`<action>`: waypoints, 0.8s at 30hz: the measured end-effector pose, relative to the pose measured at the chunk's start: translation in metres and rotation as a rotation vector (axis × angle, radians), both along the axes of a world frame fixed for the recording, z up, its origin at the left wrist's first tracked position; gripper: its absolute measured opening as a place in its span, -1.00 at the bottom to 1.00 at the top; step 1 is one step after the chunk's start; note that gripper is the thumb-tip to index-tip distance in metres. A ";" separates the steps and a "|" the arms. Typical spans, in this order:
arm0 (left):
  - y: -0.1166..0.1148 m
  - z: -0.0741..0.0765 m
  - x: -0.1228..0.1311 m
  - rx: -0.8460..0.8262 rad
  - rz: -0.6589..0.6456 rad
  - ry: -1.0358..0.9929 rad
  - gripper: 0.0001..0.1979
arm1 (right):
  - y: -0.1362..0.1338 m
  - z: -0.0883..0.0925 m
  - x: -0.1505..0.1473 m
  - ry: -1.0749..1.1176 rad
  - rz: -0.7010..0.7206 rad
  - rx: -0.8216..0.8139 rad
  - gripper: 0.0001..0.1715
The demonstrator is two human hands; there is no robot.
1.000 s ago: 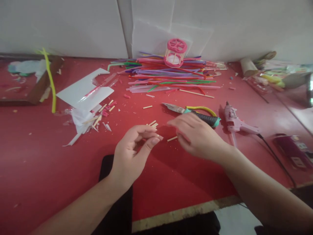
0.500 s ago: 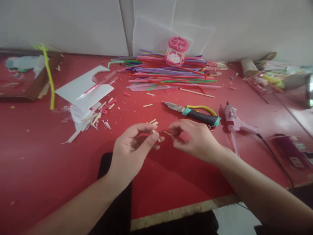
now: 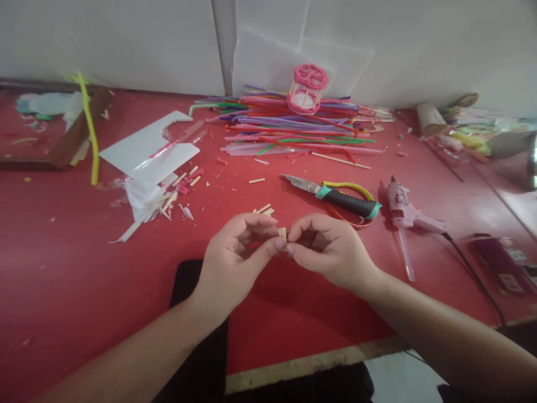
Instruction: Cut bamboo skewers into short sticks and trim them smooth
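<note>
Above a red tabletop [image 3: 302, 313], the left hand [image 3: 235, 252] pinches short, pale wooden sticks [image 3: 282, 232], blunt-ended and standing nearly upright side by side, between thumb and fingers. To their right, the right hand [image 3: 335, 249] curls its fingertips close; whether it grips any cannot be told.

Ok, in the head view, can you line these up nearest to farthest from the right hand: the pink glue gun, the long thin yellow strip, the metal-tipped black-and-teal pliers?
1. Metal-tipped black-and-teal pliers: just beyond the right hand.
2. Pink glue gun: off to its right.
3. Long thin yellow strip: far over left.
</note>
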State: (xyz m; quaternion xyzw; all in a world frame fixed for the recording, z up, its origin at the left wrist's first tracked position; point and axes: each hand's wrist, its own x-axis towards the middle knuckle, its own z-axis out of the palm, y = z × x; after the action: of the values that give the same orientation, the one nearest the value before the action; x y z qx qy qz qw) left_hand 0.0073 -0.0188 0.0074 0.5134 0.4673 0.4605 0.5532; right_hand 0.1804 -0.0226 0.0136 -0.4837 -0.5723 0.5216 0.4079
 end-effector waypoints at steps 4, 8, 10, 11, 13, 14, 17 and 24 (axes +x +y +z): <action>0.001 -0.002 0.000 -0.031 -0.023 -0.035 -0.83 | 0.002 0.000 0.005 -0.025 0.065 0.066 -0.96; 0.003 -0.005 -0.001 -0.174 -0.072 -0.221 -0.80 | 0.008 0.000 0.015 -0.114 0.131 0.309 -0.72; 0.004 -0.005 -0.001 -0.226 -0.107 -0.284 -0.80 | 0.011 0.000 0.019 -0.208 0.162 0.451 -0.48; 0.004 -0.005 -0.001 -0.240 -0.122 -0.297 -0.80 | 0.013 0.000 0.020 -0.258 0.185 0.510 -0.40; 0.005 -0.006 -0.001 -0.250 -0.139 -0.299 -0.80 | 0.014 0.001 0.022 -0.344 0.228 0.596 -0.35; 0.004 -0.006 -0.001 -0.247 -0.139 -0.295 -0.80 | 0.014 0.001 0.022 -0.371 0.237 0.630 -0.37; 0.004 -0.006 0.000 -0.225 -0.143 -0.284 -0.80 | 0.013 0.000 0.021 -0.409 0.228 0.697 -0.49; 0.004 -0.003 0.000 -0.223 -0.179 -0.302 -0.77 | 0.012 0.000 0.020 -0.431 0.195 0.769 -0.65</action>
State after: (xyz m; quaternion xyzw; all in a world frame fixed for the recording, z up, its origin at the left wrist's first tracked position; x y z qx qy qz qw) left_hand 0.0071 -0.0150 0.0040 0.4136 0.3794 0.4269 0.7090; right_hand 0.2004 -0.0103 0.0134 -0.3384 -0.8393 0.1944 0.3784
